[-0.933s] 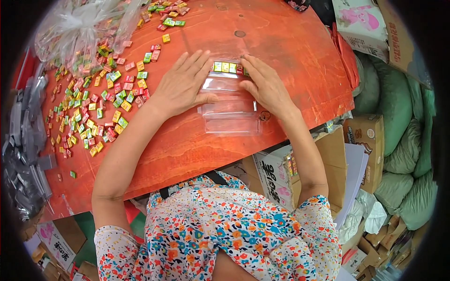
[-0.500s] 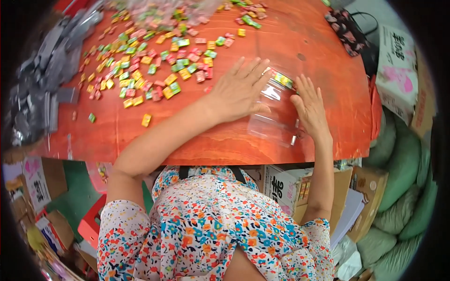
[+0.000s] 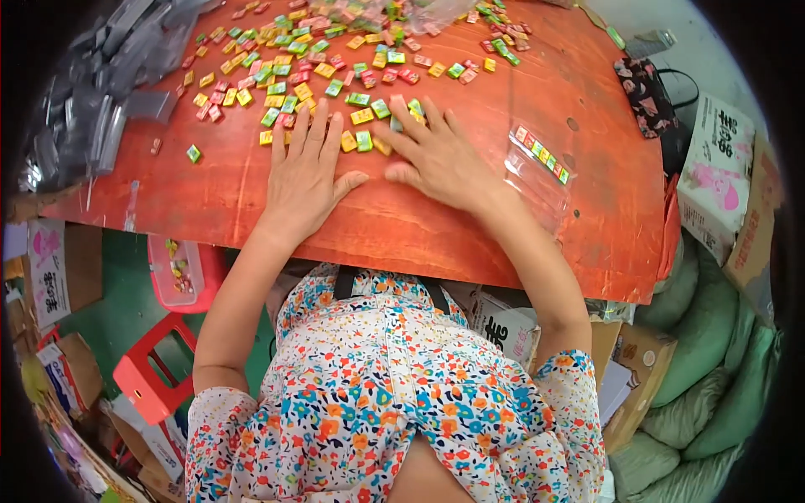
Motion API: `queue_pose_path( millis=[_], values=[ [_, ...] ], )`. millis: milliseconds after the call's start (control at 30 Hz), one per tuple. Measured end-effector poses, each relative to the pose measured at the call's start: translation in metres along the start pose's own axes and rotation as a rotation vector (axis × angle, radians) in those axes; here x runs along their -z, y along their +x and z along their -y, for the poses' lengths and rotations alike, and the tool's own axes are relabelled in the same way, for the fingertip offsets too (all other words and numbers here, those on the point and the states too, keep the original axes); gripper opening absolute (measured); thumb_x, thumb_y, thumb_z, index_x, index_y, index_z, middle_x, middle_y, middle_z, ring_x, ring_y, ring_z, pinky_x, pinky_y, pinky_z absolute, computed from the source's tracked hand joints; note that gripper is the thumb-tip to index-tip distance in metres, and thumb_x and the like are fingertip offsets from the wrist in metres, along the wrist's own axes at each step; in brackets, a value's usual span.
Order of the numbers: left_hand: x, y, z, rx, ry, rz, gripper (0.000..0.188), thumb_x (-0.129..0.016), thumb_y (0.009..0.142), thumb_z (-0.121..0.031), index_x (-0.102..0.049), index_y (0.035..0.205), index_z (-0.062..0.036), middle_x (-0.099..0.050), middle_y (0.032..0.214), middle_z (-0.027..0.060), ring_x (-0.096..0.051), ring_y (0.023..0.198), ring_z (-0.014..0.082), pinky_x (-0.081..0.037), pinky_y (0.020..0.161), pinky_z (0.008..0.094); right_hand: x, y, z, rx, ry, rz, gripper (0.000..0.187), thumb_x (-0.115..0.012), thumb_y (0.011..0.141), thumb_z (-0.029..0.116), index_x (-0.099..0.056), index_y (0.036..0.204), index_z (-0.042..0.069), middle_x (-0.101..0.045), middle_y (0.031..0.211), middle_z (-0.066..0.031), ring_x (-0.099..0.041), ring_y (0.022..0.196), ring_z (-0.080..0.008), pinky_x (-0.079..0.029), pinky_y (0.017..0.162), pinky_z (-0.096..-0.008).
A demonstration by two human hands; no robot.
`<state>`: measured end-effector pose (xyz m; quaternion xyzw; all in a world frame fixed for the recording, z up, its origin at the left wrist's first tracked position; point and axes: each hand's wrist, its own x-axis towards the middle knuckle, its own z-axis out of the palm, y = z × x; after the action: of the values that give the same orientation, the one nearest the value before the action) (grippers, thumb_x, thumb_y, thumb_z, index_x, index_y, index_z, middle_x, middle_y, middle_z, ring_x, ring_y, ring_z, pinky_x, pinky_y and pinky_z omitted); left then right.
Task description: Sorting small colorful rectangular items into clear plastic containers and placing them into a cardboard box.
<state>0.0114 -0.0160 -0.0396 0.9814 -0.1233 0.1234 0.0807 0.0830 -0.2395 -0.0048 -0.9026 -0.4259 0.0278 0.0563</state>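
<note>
Resting flat with fingers spread, the left hand (image 3: 303,172) and right hand (image 3: 438,159) grip nothing; both press open-palmed on the red tabletop (image 3: 210,197), fingertips touching the near edge of the scattered candy pieces (image 3: 335,71). These small wrapped blocks look light, stiff and a little slick, best pinched across their short sides. They lie at every angle, with no shared long axis. Right of the right hand sits a clear tray (image 3: 537,168), its row of candies running diagonally away. Far left of the hands lies a heap of clear wrappers (image 3: 84,109).
</note>
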Motion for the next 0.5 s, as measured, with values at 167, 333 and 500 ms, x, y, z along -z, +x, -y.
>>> queue_pose_path(
  millis=[167, 333, 500],
  values=[
    [0.009, -0.003, 0.002, 0.009, -0.116, -0.016, 0.077, -0.052, 0.092, -0.053, -0.028, 0.151, -0.0096, -0.024, 0.157, 0.0173, -0.020, 0.146, 0.0342, -0.013, 0.117, 0.0537, 0.014, -0.048, 0.001, 0.006, 0.244, 0.024, 0.060, -0.047, 0.096, 0.050, -0.040, 0.147, 0.017, -0.032, 0.155, -0.0134, -0.027, 0.142, -0.0382, -0.021, 0.117, -0.0513],
    [0.024, -0.017, -0.018, -0.093, -0.287, -0.210, 0.048, -0.065, 0.089, -0.029, -0.053, 0.127, -0.0039, -0.053, 0.127, 0.0167, -0.052, 0.117, 0.0333, -0.044, 0.097, 0.0426, 0.019, -0.066, -0.003, -0.215, 0.403, -0.233, 0.033, -0.060, 0.094, 0.017, -0.060, 0.124, 0.005, -0.058, 0.128, -0.0145, -0.054, 0.120, -0.0308, -0.043, 0.102, -0.0407],
    [0.026, -0.021, -0.056, -0.016, -0.391, -0.091, 0.044, -0.076, 0.076, -0.034, -0.057, 0.100, -0.0035, -0.054, 0.090, 0.0101, -0.058, 0.086, 0.0272, -0.052, 0.071, 0.0379, 0.015, -0.047, 0.017, -0.096, 0.299, -0.328, 0.020, -0.065, 0.087, 0.007, -0.067, 0.106, 0.005, -0.064, 0.105, -0.0113, -0.062, 0.099, -0.0292, -0.050, 0.085, -0.0391]
  ],
)
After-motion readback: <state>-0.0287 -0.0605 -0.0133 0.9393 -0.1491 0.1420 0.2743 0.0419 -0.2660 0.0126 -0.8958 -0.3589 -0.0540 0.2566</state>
